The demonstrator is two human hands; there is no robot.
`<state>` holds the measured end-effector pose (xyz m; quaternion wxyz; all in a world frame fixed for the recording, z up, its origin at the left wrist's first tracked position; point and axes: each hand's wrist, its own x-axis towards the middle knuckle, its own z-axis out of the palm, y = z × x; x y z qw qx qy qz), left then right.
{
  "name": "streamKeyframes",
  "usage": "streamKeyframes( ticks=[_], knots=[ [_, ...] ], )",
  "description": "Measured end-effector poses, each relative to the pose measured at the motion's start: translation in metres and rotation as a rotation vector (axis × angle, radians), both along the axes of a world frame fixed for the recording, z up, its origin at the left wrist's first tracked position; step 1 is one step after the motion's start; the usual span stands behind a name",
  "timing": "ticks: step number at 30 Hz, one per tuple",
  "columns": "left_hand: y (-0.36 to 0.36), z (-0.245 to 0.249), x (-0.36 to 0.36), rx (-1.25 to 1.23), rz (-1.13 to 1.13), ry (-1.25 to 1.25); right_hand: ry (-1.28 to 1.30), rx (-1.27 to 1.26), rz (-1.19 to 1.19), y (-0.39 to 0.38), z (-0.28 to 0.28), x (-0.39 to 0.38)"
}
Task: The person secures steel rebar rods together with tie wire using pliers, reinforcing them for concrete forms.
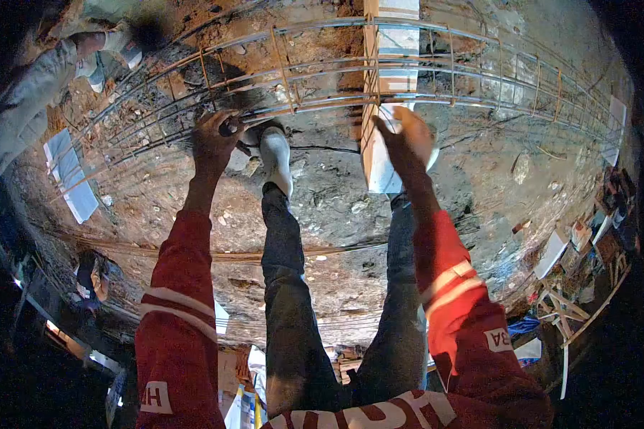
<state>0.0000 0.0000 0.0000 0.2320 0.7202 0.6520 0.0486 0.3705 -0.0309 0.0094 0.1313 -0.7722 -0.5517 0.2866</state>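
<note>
Steel rebar cage (284,75) just ahead of both hands (216,139)

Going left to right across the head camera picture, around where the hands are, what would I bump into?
Left white board → left hand → pale left shoe → right hand → right white board.
</note>
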Motion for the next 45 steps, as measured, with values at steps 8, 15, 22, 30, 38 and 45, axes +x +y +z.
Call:
streamKeyframes(
  ticks=[8,15,22,30,38,45],
  knots=[
    [0.017,0.116,0.017,0.123,0.080,-0.261,0.837,-0.119,-0.268,-0.010,-0.042,0.002],
    [0.042,0.220,0.098,0.125,0.017,-0.335,0.729,0.024,0.283,0.019,0.097,-0.028],
    [0.056,0.194,0.196,-0.377,0.059,-1.265,0.536,-0.028,0.240,-0.009,0.138,0.002],
    [-0.037,-0.008,0.258,-0.641,0.638,-0.790,0.095,-0.483,0.101,-0.047,0.052,0.064],
    [-0.053,-0.013,0.285,-0.689,1.268,-1.193,0.315,-0.329,0.432,-0.045,-0.001,0.071],
    [-0.051,-0.006,0.279,-0.809,1.241,-1.190,-0.071,-0.381,0.413,-0.039,0.033,0.043]
  ],
)
